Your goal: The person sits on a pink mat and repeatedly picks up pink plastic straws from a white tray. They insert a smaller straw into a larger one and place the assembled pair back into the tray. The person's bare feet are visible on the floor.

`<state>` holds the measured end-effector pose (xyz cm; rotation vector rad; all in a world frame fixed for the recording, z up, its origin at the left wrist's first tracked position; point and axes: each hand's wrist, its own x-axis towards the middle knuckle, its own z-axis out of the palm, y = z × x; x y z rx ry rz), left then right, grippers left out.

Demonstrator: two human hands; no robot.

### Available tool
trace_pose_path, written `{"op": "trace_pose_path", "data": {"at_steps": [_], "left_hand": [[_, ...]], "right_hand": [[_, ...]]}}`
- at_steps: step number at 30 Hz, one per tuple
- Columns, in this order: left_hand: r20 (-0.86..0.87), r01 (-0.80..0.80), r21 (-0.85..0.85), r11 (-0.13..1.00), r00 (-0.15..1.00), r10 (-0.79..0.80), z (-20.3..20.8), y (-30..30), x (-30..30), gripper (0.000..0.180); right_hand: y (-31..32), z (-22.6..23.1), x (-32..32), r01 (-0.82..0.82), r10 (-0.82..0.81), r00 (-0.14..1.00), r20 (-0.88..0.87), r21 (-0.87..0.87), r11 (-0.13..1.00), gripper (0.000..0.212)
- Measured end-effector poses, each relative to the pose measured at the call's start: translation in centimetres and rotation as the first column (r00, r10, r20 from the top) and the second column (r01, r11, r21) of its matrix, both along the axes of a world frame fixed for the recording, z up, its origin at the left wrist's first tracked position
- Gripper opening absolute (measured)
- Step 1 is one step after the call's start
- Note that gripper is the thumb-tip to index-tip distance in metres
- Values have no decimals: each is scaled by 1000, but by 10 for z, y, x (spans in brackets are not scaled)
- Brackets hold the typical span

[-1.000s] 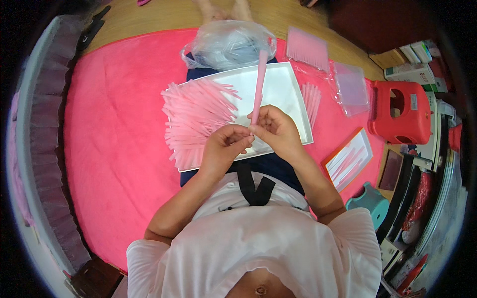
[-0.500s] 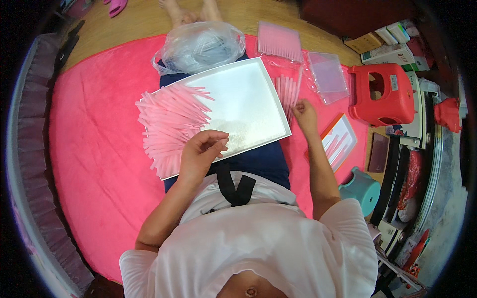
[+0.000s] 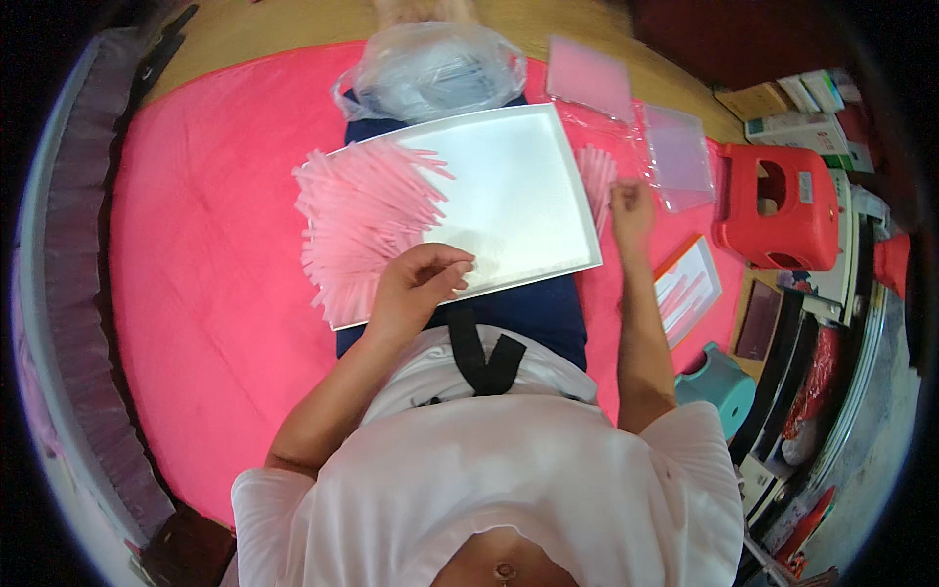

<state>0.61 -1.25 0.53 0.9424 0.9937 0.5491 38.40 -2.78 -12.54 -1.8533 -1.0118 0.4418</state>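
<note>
And here we are: the right hand (image 3: 632, 201) is out past the tray's edge, right of centre in the frame, fingers curled at the near end of a small row of slim pink sticks (image 3: 595, 176). It looks fairly closed, but whether a stick sits in that grip I cannot tell from here. Over at lower centre, the left hand (image 3: 421, 284) waits above the near rim of the white tray (image 3: 514, 196), thumb and forefinger curved with a slight gap, nothing showing between them.

Look at that heap of pink pieces (image 3: 362, 220), fanned thickly across the tray's left side and spilling over the edge, while the right side lies bare white.

My call: this is the reaching step, the right hand at the stick row. The next move calls for a light pinch on just one stick, its neighbours undisturbed, and the left fingers ready to meet it over the tray, clear of that loose heap.
</note>
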Motion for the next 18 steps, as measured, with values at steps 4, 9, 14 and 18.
{"op": "trace_pose_path", "data": {"at_steps": [4, 9, 14, 18], "left_hand": [[42, 72, -36, 997, 997, -71, -2, -3, -2, 17], [23, 132, -6, 991, 991, -132, -3, -5, -3, 16], [6, 102, 5, 995, 995, -102, -4, -5, -9, 17], [20, 37, -23, 999, 999, -37, -7, -4, -12, 18]], "right_hand": [[30, 99, -62, -136, 146, 988, -41, 188, 973, 14], [48, 114, -149, -583, 580, 809, 96, 1, 812, 24], [60, 97, -200, -697, 702, 666, 250, -124, 706, 31], [68, 92, -216, -656, 667, 662, 341, -167, 736, 28]]}}
